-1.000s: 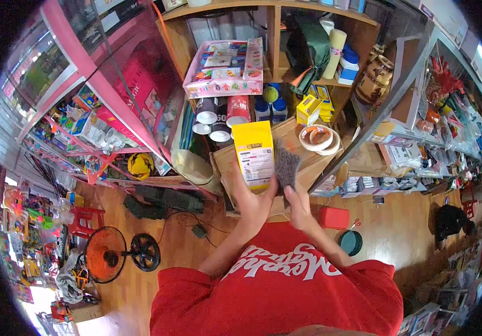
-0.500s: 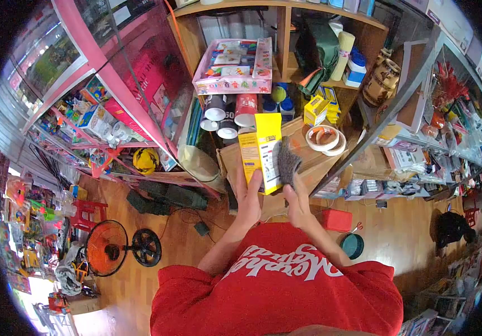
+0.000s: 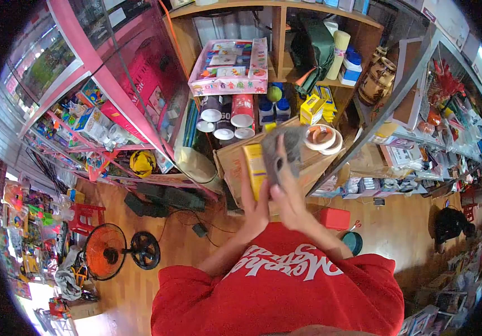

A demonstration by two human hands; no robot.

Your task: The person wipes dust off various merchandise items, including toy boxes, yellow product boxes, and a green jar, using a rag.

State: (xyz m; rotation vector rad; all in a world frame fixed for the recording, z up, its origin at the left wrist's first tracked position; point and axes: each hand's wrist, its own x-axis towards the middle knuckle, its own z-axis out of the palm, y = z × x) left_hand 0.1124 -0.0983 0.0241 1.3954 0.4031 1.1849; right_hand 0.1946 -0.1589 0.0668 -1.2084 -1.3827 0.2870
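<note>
My left hand (image 3: 255,206) grips a yellow box (image 3: 254,165) from its left side, above a cardboard box. In my right hand (image 3: 290,197) is a grey cloth (image 3: 291,147), spread against the right side of the yellow box and covering most of that face. One finger of the right hand lies stretched along the cloth. The hands are close together in front of the red shirt. Beyond the cloth, two rolls of tape (image 3: 329,138) rest on the cardboard box (image 3: 231,168).
A pink tray of packets (image 3: 228,84) stands on several rolled tubes (image 3: 242,110) at the shelf. Small yellow boxes (image 3: 312,107) sit right of blue-capped bottles (image 3: 283,107). Glass cases flank both sides. On the floor are a fan (image 3: 105,252) and a red box (image 3: 335,219).
The yellow box has been tilted, and its tall front now shows less. My right hand has moved up and left, bringing the cloth across the box's face.
</note>
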